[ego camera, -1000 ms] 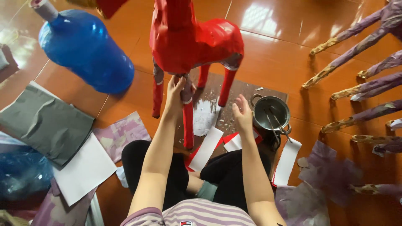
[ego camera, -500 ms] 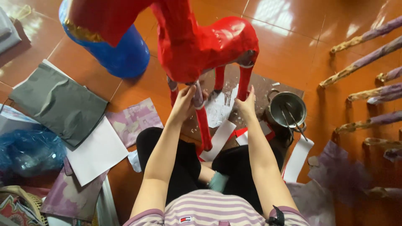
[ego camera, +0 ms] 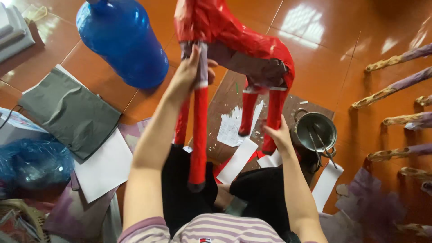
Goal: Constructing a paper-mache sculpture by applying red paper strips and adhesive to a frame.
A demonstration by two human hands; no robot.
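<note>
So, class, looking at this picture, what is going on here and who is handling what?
A person sitting on the floor works on a red paper-covered animal figure. The left hand grips the top of a front leg, while the right hand holds the foot of a hind leg. A metal pot with tools sits beside the right hand. A blue water bottle, a grey sheet and white paper strips lie around.

Water jug [ego camera: 123, 42] left of horse figure [ego camera: 234, 40], pot [ego camera: 316, 130] right (beside legs)
</note>
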